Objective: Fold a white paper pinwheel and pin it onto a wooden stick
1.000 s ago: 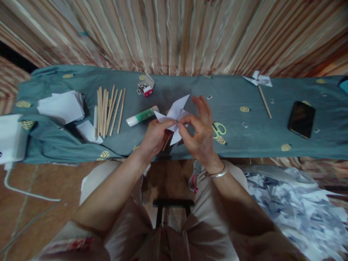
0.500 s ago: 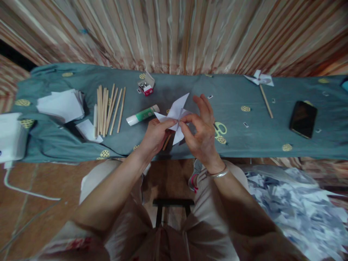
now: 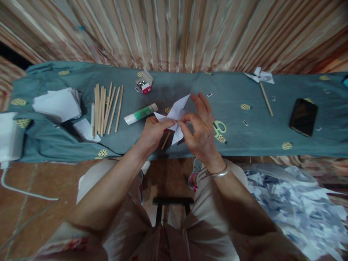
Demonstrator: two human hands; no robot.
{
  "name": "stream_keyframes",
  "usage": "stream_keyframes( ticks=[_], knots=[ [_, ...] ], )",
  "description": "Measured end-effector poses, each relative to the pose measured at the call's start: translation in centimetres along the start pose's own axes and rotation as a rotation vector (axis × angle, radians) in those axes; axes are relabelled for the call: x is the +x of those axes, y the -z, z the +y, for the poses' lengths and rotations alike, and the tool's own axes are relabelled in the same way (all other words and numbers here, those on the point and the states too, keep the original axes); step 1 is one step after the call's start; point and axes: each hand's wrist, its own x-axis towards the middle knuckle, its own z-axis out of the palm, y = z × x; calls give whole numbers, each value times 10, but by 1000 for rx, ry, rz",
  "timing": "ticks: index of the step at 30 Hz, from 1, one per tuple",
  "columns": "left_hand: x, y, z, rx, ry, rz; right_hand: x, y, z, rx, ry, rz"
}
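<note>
A white paper pinwheel [image 3: 178,109] is held between both hands above the near part of the table. My left hand [image 3: 153,132] grips it from the left, thumb pressed near its centre. On the other side, my right hand [image 3: 200,132] pinches at the centre with thumb and index finger, the other fingers raised. Whether a pin sits in that pinch is too small to see. Just under the paper, a short piece of wooden stick [image 3: 165,140] shows on the cloth. Scissors with light green handles [image 3: 219,127] lie beside my right hand, partly hidden by it.
Left of my hands are a glue stick [image 3: 141,114], several wooden sticks [image 3: 108,108] and a paper stack [image 3: 58,104]. An open box of pins [image 3: 144,86] stands behind. At right lie a finished pinwheel [image 3: 261,77] and a phone [image 3: 303,117]. Paper pieces [image 3: 296,206] heap below.
Both hands keep the same hold on the paper pinwheel, with hardly any finger movement. The view has shifted slightly, so the table items at left appear a little further left.
</note>
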Motion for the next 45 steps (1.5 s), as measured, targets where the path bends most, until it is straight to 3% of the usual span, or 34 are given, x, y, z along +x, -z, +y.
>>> stream_keyframes(
  ticks=[24, 34, 38, 41, 45],
  knots=[
    [-2, 1, 1, 65, -38, -48, -1, -2, 10, 46, -57, 25],
    [-2, -3, 4, 157, -51, 57, -2, -4, 13, 111, -102, 3],
    [-2, -1, 3, 122, -54, 39, -2, -3, 16, 157, -172, 18],
    [-1, 3, 2, 109, -56, -10, -1, -3, 20, 240, -303, 20],
    [-1, 6, 3, 126, -23, -62, 2, -4, 23, 496, -503, -93]
  ],
)
